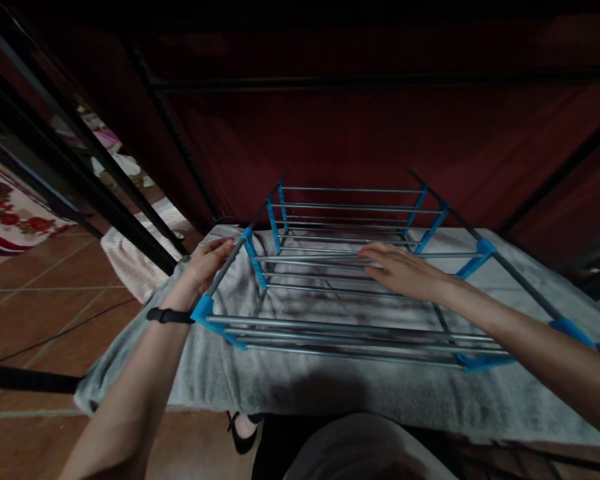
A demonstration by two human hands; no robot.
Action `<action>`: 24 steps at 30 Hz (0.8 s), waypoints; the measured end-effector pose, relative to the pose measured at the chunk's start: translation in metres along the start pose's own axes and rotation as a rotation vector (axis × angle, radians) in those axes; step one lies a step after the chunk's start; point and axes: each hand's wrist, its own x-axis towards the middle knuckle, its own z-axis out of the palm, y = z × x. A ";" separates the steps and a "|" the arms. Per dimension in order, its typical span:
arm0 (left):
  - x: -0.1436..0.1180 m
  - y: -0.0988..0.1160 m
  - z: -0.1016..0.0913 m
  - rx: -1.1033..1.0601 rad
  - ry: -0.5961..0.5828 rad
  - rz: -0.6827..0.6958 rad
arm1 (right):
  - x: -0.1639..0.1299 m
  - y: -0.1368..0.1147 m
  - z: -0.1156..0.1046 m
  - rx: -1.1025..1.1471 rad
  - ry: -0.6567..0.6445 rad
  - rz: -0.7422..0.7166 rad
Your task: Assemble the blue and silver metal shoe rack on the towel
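A rack of grey metal rods with blue plastic connectors lies on a grey blanket. My left hand is at the rack's left side rail, fingers loosely stretched and their tips close to it below the blue connector. Whether they touch the rail I cannot tell. Reaching across the rack from the right, my right hand has its fingers stretched out and thumb apart at a middle crossbar. Its fingertips are on or just over that bar, not wrapped round it.
Behind the rack hangs a dark red fabric panel with dark frame bars. Slanting black poles stand at the left. Beyond them are a striped cloth, a floral cloth and a cable on the tiled floor. A black shoe shows below.
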 end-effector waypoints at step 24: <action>0.018 0.011 0.033 0.054 -0.269 -0.011 | 0.128 -0.050 0.072 -0.171 -0.098 -0.053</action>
